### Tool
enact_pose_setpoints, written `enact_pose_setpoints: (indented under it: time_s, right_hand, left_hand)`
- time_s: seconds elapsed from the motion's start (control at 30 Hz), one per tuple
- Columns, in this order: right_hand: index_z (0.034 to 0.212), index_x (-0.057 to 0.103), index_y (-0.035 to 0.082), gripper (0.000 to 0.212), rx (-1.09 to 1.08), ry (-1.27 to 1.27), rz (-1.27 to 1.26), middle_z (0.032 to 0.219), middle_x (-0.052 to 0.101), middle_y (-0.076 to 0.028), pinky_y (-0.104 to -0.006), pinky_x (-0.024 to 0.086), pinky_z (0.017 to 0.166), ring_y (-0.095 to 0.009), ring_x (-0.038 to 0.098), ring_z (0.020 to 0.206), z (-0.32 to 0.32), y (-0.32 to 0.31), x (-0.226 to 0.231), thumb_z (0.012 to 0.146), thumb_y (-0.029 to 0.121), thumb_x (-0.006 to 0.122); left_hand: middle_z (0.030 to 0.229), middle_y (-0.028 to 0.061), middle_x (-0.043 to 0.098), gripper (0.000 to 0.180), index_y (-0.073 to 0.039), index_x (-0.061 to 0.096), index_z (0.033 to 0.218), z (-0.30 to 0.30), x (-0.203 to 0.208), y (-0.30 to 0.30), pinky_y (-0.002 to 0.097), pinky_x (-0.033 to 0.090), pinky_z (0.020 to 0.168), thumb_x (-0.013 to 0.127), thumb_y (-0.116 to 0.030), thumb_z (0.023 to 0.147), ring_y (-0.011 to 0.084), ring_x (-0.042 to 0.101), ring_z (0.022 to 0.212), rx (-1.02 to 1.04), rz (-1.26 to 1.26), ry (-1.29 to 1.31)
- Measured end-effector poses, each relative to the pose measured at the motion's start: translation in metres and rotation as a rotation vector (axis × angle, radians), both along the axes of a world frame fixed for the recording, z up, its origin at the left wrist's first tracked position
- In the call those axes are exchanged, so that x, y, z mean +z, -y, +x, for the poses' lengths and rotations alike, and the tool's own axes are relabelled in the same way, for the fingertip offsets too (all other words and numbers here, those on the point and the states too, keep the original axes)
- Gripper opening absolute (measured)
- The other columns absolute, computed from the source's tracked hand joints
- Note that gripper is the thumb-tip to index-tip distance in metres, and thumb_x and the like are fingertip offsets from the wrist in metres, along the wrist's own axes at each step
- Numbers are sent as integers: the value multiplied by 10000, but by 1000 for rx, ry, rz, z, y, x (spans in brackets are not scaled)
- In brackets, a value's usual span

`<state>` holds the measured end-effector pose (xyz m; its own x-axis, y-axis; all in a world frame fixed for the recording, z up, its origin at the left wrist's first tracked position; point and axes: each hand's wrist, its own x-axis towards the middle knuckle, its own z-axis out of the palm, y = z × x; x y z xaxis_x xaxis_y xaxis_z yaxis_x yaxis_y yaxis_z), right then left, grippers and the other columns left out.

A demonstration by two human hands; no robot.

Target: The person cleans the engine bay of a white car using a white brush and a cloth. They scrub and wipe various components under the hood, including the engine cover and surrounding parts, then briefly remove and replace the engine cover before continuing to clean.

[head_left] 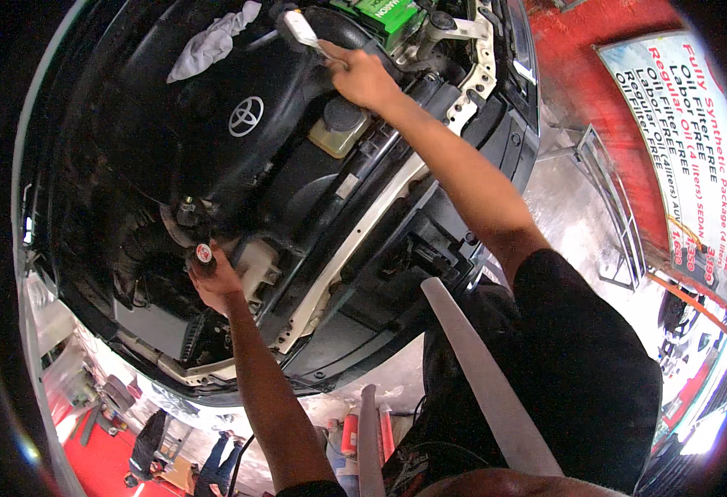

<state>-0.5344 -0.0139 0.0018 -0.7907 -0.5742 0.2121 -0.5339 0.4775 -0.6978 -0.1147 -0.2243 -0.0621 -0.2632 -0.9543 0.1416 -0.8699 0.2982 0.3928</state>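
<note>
Both my arms reach into a car's open engine bay. My left hand [217, 286] is closed around a dark cylindrical thing with a round red-and-white end [204, 253], beside a black hose [137, 248] and a whitish plastic tank [257, 267]. Its exact kind cannot be made out. My right hand [365, 80], farther away, grips a thin-handled tool with a white oblong head [300, 28]. That head is over the dark engine parts near the green battery [390, 15]. A grey rag [214, 43] lies crumpled on the black engine cover [189, 124].
A yellowish reservoir with a black cap [340, 128] sits below my right hand. The pale metal front crossmember [355, 236] runs between me and the engine. A printed sign [678, 124] hangs on the red wall at right. People [214, 464] are at lower left.
</note>
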Motion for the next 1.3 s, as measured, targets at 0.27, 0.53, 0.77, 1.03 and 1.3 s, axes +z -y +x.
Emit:
enact_pose_setpoints:
  time_s: [0.27,0.53,0.77,1.03,1.3]
  right_hand:
    - [1507,532,286,611,200,-64,317,913,723,-258,-541,603,813,-436,729,829,-8,3,33,911,170,594]
    - [1530,473,395,605,373,-201,393,990,753,-211,-555,620,821,-409,751,870,-13,60,37,947,271,579]
    - [1500,527,342,541,303,-232,244,895,732,-218,-533,620,743,-411,731,784,-16,73,-2,971,254,595]
    - [1465,559,403,479,332,-270,182,877,737,-206,-525,628,754,-408,738,752,-51,28,3,1004,274,541]
    - [1477,570,366,443,519,-284,244,840,723,-192,-467,581,735,-342,704,688,-80,52,15,1038,303,575]
  left_hand:
    - [1247,160,661,691,-25,682,1165,-18,38,-31,556,534,875,639,-663,902,403,663,1118,73,-84,64]
    - [1227,186,682,653,-49,689,1224,-18,49,-34,518,525,933,654,-625,919,407,654,1131,34,-54,81]
    - [1298,235,655,725,-5,679,1226,-28,45,-32,535,531,957,655,-648,893,441,631,1183,9,-15,74]
    - [1267,212,684,654,-45,715,1169,-15,36,-23,484,519,994,704,-628,875,406,650,1177,60,-123,79]
    - [1179,192,697,632,-33,701,1151,-17,44,-29,511,548,909,713,-600,873,422,675,1085,54,-109,99]
